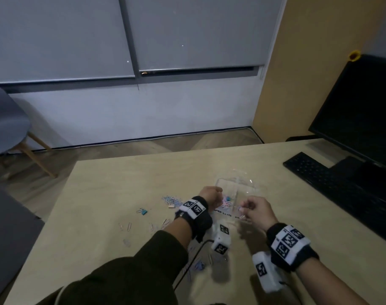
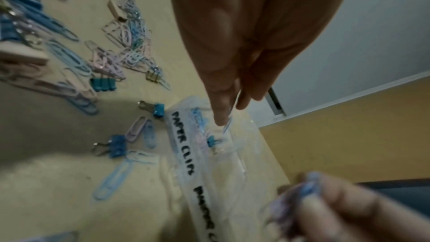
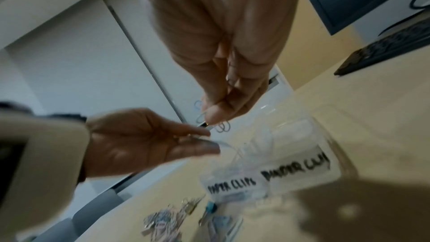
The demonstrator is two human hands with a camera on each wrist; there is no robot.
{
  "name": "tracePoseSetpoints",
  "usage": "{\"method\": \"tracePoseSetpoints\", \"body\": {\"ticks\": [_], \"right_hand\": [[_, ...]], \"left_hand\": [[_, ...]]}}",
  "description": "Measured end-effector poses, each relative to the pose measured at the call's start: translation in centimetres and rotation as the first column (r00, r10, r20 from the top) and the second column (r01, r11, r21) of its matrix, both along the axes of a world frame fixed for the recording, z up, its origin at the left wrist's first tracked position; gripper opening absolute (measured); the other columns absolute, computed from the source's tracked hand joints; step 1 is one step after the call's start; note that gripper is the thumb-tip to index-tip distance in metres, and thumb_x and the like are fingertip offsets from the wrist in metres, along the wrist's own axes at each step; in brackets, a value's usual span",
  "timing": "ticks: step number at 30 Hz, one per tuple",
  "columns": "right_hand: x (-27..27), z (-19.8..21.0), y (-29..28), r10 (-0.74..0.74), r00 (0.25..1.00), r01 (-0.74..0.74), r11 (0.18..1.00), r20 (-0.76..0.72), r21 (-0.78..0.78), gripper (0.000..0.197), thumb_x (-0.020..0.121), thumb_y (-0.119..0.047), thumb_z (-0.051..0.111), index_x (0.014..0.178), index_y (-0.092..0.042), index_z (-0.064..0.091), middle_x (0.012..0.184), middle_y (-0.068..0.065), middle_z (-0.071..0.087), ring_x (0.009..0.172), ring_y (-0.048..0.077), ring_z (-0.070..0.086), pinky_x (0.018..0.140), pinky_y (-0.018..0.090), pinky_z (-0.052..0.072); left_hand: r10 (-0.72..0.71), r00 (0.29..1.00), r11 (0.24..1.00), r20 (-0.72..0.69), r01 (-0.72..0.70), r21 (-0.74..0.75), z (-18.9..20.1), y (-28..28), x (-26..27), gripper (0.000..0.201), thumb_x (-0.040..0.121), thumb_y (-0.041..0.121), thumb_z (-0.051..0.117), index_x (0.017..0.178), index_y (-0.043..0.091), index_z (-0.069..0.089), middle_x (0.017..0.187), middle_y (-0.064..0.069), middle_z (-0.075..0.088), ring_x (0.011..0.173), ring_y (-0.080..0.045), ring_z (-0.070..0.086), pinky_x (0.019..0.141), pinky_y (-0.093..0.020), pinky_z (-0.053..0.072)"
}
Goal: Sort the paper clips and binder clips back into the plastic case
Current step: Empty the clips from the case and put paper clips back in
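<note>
A clear plastic case [image 1: 250, 187] lies open on the table, its front marked "PAPER CLIPS" and "BINDER CLIPS" [image 3: 295, 169]. Over its left compartment my left hand [image 1: 210, 194] pinches a thin paper clip [image 2: 229, 119] between thumb and fingertip. That compartment holds pastel paper clips [image 1: 227, 202] and a small blue binder clip [image 2: 211, 141]. Over the case's near edge my right hand [image 1: 251, 208] pinches a small bunch of blue and purple paper clips [image 2: 307, 187] at its fingertips [image 3: 214, 115]. Loose pastel paper clips [image 2: 125, 43] and blue binder clips [image 2: 158, 109] lie left of the case.
A black keyboard [image 1: 333, 183] and a monitor [image 1: 363, 111] stand at the right of the wooden table [image 1: 112, 183]. More clips [image 1: 128, 226] lie scattered toward the table's near left. A grey chair [image 1: 5, 119] stands on the floor beyond the left edge.
</note>
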State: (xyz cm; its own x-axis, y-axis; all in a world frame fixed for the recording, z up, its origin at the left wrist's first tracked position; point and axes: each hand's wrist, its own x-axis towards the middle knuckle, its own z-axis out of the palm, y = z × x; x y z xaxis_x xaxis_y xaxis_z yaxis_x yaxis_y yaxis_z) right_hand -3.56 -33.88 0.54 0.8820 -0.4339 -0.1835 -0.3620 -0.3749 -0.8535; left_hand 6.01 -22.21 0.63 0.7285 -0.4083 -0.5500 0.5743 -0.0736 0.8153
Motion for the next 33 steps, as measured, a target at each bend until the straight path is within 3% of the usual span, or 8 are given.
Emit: {"method": "tracePoseSetpoints", "body": {"ticks": [3, 5, 10, 14, 18, 23, 29, 33], "right_hand": [[1.4, 0.2, -0.9, -0.026, 0.999, 0.027, 1.0, 0.044, -0.008, 0.035, 0.075, 0.014, 0.062, 0.055, -0.014, 0.053, 0.059, 0.0, 0.054, 0.055, 0.012, 0.05, 0.047, 0.01, 0.045], [2.4, 0.2, -0.9, -0.036, 0.998, 0.036, 0.999, 0.052, -0.006, 0.03, 0.075, 0.014, 0.062, 0.059, -0.009, 0.054, 0.06, 0.001, 0.054, 0.056, 0.012, 0.051, 0.045, 0.007, 0.046], [5.3, 0.1, 0.5, -0.065, 0.998, 0.066, 0.998, 0.023, -0.021, 0.032, 0.08, 0.011, 0.058, 0.06, -0.013, 0.054, 0.067, 0.004, 0.057, 0.062, 0.016, 0.052, 0.062, 0.023, 0.049], [7.3, -0.5, 1.1, -0.004, 0.997, -0.004, 0.995, -0.079, -0.104, 0.01, 0.084, 0.003, 0.056, 0.086, 0.005, 0.066, 0.091, 0.019, 0.066, 0.085, 0.024, 0.059, 0.083, 0.032, 0.047], [7.6, -1.2, 0.7, 0.012, 0.99, -0.028, 0.993, -0.142, -0.116, 0.023, 0.091, -0.001, 0.045, 0.096, 0.005, 0.067, 0.106, 0.02, 0.066, 0.098, 0.031, 0.06, 0.088, 0.036, 0.047], [5.7, -0.4, 1.7, -0.012, 1.0, 0.012, 1.0, -0.014, -0.02, 0.028, 0.093, 0.002, 0.039, 0.088, -0.006, 0.064, 0.1, 0.017, 0.064, 0.091, 0.024, 0.057, 0.091, 0.039, 0.049], [-0.7, -1.0, 6.9, 0.373, 0.924, -0.378, 0.925, -0.088, -0.046, 0.017, 0.088, -0.004, 0.054, 0.098, -0.016, 0.059, 0.096, -0.003, 0.056, 0.078, 0.004, 0.053, 0.062, 0.011, 0.044], [-3.7, -3.7, 11.0, 0.631, 0.723, -0.691, 0.676, -0.282, -0.256, 0.034, 0.081, -0.02, 0.064, 0.113, -0.021, 0.054, 0.115, 0.0, 0.049, 0.104, 0.012, 0.043, 0.091, 0.024, 0.041]], "left_hand": [[-0.098, 0.995, 0.994, 0.0, 0.098, 0.044, -1.3, 0.3, -0.3, 0.029, 0.089, -0.015, 0.031, 0.087, 0.006, 0.051, 0.069, -0.005, 0.039, 0.066, -0.017, 0.043, 0.067, -0.025, 0.041], [-0.106, 0.994, 0.993, 0.036, 0.105, 0.045, -1.5, 1.8, -0.3, 0.032, 0.087, -0.016, 0.033, 0.084, 0.006, 0.056, 0.077, -0.007, 0.046, 0.07, -0.017, 0.047, 0.064, -0.021, 0.039], [-0.133, 0.964, 0.954, 0.229, 0.063, 0.292, -1.1, 8.7, 0.4, 0.038, 0.088, -0.011, 0.042, 0.124, -0.002, 0.052, 0.116, -0.014, 0.055, 0.101, -0.023, 0.052, 0.079, -0.025, 0.048], [-0.368, 0.851, 0.675, 0.375, -0.032, 0.737, -2.2, 15.6, -0.7, 0.038, 0.089, 0.008, 0.054, 0.127, 0.01, 0.052, 0.134, -0.008, 0.051, 0.122, -0.023, 0.049, 0.104, -0.031, 0.038], [-0.543, 0.809, 0.391, 0.227, 0.004, 0.92, -3.7, 20.0, -2.6, 0.051, 0.089, 0.023, 0.055, 0.136, 0.015, 0.038, 0.147, -0.009, 0.034, 0.135, -0.026, 0.032, 0.114, -0.036, 0.024], [-0.619, 0.776, 0.382, 0.122, 0.162, 0.91, -5.2, 21.7, -4.5, 0.086, 0.082, 0.049, 0.058, 0.148, 0.018, 0.013, 0.158, -0.004, 0.006, 0.145, -0.025, 0.008, 0.118, -0.04, 0.014], [-0.724, 0.672, 0.384, 0.156, 0.204, 0.901, -5.1, 21.4, -6.6, 0.09, 0.076, 0.042, 0.068, 0.147, 0.026, 0.015, 0.156, 0.0, 0.013, 0.142, -0.024, 0.013, 0.117, -0.039, 0.018], [-0.768, 0.617, 0.322, 0.172, 0.14, 0.936, -5.0, 20.7, -7.3, 0.063, 0.083, 0.026, 0.064, 0.139, 0.027, 0.036, 0.149, -0.002, 0.028, 0.134, -0.025, 0.025, 0.114, -0.036, 0.026]]}}
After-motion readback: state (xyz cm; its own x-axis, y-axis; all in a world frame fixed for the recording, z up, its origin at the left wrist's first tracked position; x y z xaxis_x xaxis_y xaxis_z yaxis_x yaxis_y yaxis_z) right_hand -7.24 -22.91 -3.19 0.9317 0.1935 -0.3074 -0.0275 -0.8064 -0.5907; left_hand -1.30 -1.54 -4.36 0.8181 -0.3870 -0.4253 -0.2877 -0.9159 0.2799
